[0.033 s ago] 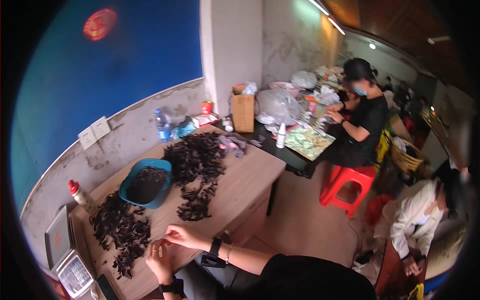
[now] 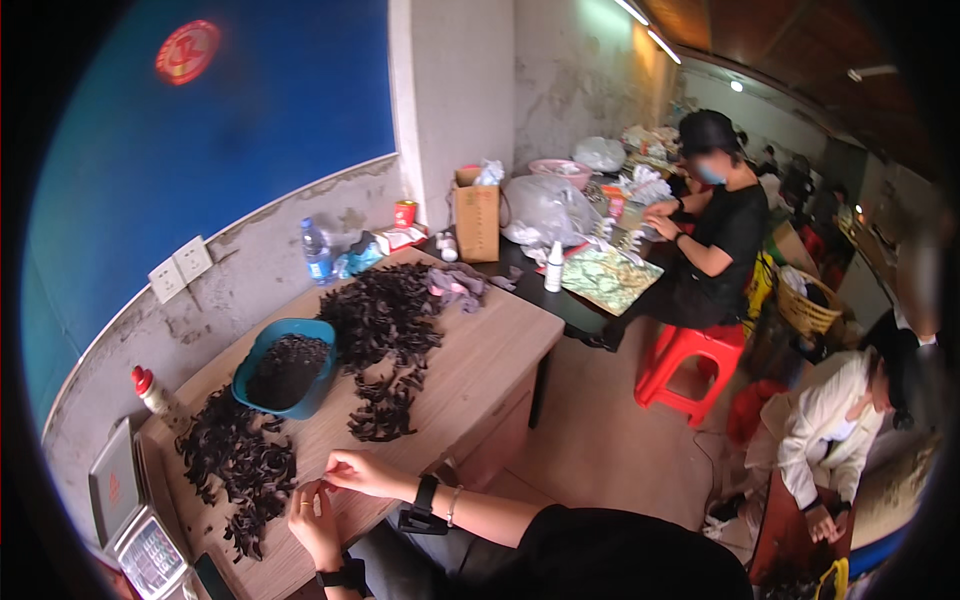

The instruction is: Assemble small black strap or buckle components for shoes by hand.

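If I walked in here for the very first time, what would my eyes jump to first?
Probably the big blue panel filling the upper left. Next come two messy heaps of dark strips on the table, with a teal tub between them, and the left hand and right hand close together just below. Then there's the bright red stool under a person in black on the right.

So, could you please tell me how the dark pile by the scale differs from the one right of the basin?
The left pile lies near the scale and the left hand; the right pile reaches toward the greyish-purple cloth. The right pile looks larger overall, the left pile smaller. Both consist of dark, curled strips on the wooden table, beside the teal basin.
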Demonstrator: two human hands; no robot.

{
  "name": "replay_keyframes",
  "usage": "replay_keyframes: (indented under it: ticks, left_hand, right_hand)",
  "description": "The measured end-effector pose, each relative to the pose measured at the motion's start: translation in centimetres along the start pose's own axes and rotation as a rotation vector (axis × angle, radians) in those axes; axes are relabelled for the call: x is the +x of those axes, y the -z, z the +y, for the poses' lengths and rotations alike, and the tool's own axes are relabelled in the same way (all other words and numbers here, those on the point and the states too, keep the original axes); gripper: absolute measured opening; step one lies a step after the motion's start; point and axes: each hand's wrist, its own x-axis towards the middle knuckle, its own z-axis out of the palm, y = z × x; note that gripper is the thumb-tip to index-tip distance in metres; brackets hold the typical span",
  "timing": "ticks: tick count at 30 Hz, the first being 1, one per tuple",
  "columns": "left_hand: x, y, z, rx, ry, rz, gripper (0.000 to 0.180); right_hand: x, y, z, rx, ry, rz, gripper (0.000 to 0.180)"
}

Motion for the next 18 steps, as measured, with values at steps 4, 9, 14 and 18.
replay_keyframes:
  ticks: [4, 9, 14, 18]
  left_hand:
    - [-0.4, -0.1, 0.5, -0.023, -0.022, -0.016, 0.008]
    - [-0.7, 1.0, 1.5, 0.080, 0.020, -0.046, 0.011]
    - [0.5, -0.6, 1.9, 0.088, -0.069, 0.042, 0.014]
    - [0.7, 0.0, 1.5, 0.076, -0.063, 0.066, 0.015]
  right_hand:
    - [-0.6, 0.2, -0.2, 0.067, -0.079, -0.039, 0.012]
    - [-1.0, -0.2, -0.2, 0.132, -0.061, -0.026, 0.020]
    - [-0.7, 1.9, 0.2, 0.168, -0.149, 0.044, 0.023]
    - [0.1, 1.4, -0.2, 0.062, -0.158, 0.036, 0.023]
